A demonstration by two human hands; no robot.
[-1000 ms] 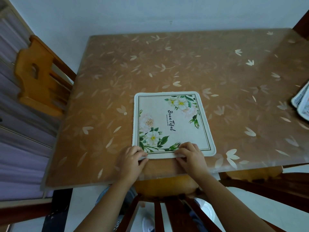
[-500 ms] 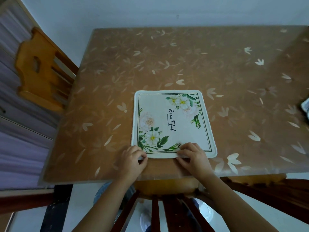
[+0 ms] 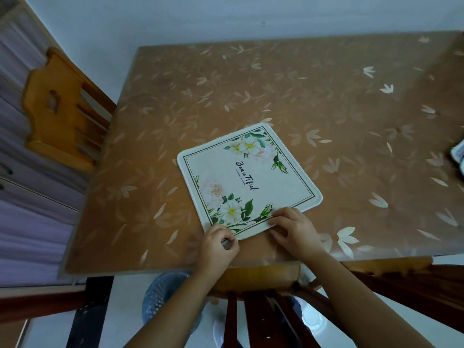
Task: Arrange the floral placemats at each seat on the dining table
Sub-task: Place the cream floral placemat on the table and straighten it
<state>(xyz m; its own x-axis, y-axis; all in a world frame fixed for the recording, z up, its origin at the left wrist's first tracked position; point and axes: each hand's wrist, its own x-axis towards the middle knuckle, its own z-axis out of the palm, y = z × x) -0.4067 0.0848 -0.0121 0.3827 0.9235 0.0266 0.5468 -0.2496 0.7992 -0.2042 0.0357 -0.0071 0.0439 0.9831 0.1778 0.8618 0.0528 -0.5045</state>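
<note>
Barely begun — left hand [image 3: 217,247] and right hand [image 3: 293,229] each pinch the near edge of one floral placemat [image 3: 251,177] (lying askew); other seats look unserved.

A blue basket [image 3: 160,295] stands on the floor [image 3: 125,312], white wall [image 3: 175,18] beyond

The left hand [image 3: 217,244] hides the near corner of the cream fabric floral placemat [image 3: 251,177]; its small print is unreadable. A white object [image 3: 458,154] at the tabletop's [image 3: 326,96] right edge is cut off.
</note>
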